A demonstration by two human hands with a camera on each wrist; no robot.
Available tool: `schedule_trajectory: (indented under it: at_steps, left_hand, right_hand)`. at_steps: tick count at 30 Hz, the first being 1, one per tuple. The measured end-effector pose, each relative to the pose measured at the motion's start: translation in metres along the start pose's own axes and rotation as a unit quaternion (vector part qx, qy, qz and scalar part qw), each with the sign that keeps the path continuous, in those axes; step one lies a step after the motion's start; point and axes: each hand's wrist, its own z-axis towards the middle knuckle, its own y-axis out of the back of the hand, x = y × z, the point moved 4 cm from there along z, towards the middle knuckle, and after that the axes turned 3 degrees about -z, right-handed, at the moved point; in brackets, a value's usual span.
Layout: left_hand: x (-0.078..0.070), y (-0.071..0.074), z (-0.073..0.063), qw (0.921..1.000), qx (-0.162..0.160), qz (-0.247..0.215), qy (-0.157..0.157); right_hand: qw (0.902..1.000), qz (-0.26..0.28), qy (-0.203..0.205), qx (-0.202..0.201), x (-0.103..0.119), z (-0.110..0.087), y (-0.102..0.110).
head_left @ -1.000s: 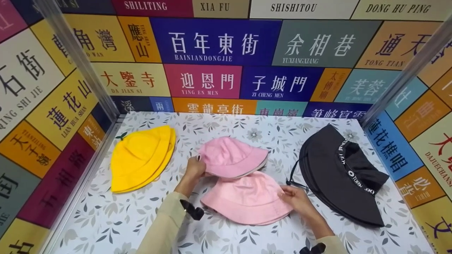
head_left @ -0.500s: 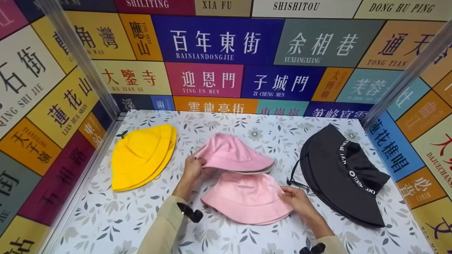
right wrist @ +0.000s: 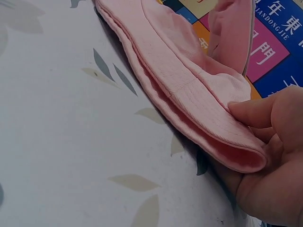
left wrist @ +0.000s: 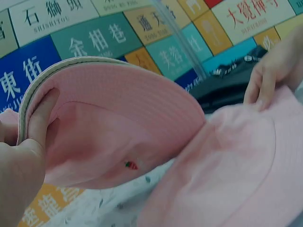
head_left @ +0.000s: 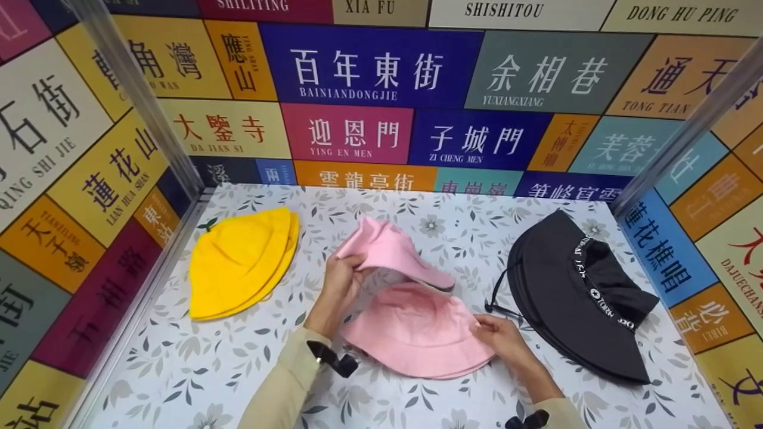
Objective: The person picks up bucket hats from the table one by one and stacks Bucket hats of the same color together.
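My left hand (head_left: pixel 341 287) grips the brim of a pink bucket hat (head_left: pixel 390 245), fingers on one face and thumb on the other. That hat is raised and tilted; its pale-edged brim and a small strawberry motif (left wrist: pixel 131 165) show in the left wrist view. In front of it a lighter pink bucket hat (head_left: pixel 420 333) lies flattened on the table. My right hand (head_left: pixel 505 341) pinches its right brim, where the right wrist view shows two brim layers (right wrist: pixel 203 118) slightly parted. The raised hat's lower edge overlaps the lighter hat's crown in the head view.
A yellow bucket hat (head_left: pixel 241 265) with a small green sprout lies folded at the left. To the right is a black wide-brimmed hat (head_left: pixel 578 310) with a lettered band and cord (head_left: pixel 498 298). Sign-printed panels (head_left: pixel 369 65) wall the back and sides of the leaf-patterned table (head_left: pixel 179 369).
My left hand has lifted the pink hat's left side up and tilted it, bringing its brim off the lighter hat. The right hand has stayed on the lighter hat's brim.
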Motion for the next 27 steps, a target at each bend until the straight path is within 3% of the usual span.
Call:
schedule_trajectory:
  at_steps: [8,13,19,27]
  left_hand:
    - [0.004,-0.045,-0.019,0.9976,0.057,-0.035,0.016]
    - [0.006,-0.061,-0.034,0.9941,0.100,-0.027,0.032]
    - [0.013,-0.055,-0.042,0.9885,0.139,-0.021,0.056]
    - [0.027,-0.019,-0.045,0.9836,0.155,0.028,0.088]
  right_hand:
    - [0.9996,-0.020,-0.002,-0.018,-0.002,0.001,0.002]
    - [0.9994,-0.023,0.005,-0.025,-0.002,0.002,0.003]
    - [0.9989,0.010,-0.020,-0.042,-0.006,0.001,0.007]
    - [0.9944,0.086,-0.057,-0.020,-0.011,0.006,0.007]
